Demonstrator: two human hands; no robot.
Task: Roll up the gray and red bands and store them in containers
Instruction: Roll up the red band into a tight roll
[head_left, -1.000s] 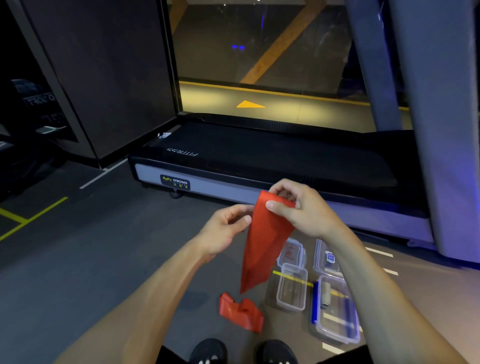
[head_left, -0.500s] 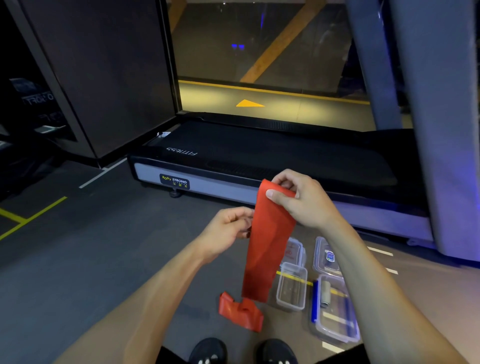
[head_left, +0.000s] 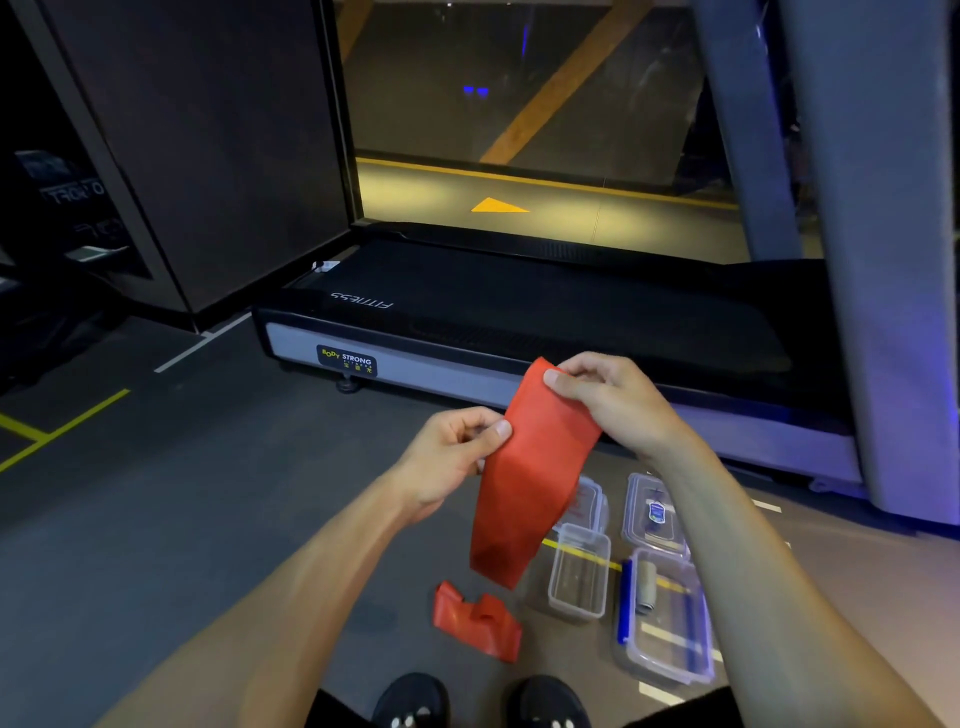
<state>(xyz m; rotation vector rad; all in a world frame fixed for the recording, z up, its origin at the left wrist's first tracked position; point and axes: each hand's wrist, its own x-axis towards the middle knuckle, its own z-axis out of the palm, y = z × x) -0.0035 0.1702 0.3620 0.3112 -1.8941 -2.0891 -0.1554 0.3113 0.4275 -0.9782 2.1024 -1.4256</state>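
Now a flat red elastic band (head_left: 530, 483) is held up in mid-air in front of the body, well above the dark grey gym floor (head_left: 156, 519). Its top corner is pinched by the right hand (head_left: 613, 400), thumb laid on the near face and fingers curled behind, while its left edge is pinched lower down between the thumb and curled fingers of the left hand (head_left: 457, 452). From these two grips the band is seen hanging downward, its lower end dangling free above the floor. A second piece of red band material (head_left: 478, 621) is seen lying crumpled on the floor below, just ahead of a pair of black shoes (head_left: 483, 701); whether it is joined to the held strip cannot be told. To its right, a small clear plastic container (head_left: 579, 571) is set open on the floor, with a clear lid (head_left: 589, 501) lying beyond it, partly hidden by the hanging band. Further right, a larger clear container with blue clips (head_left: 665, 618) is seen, and a rolled grey band (head_left: 645, 586) is resting inside it near its far end. Another clear lid with a blue label (head_left: 652, 512) is placed just beyond. Behind everything, a black treadmill deck (head_left: 519, 312) is stretched across the view.
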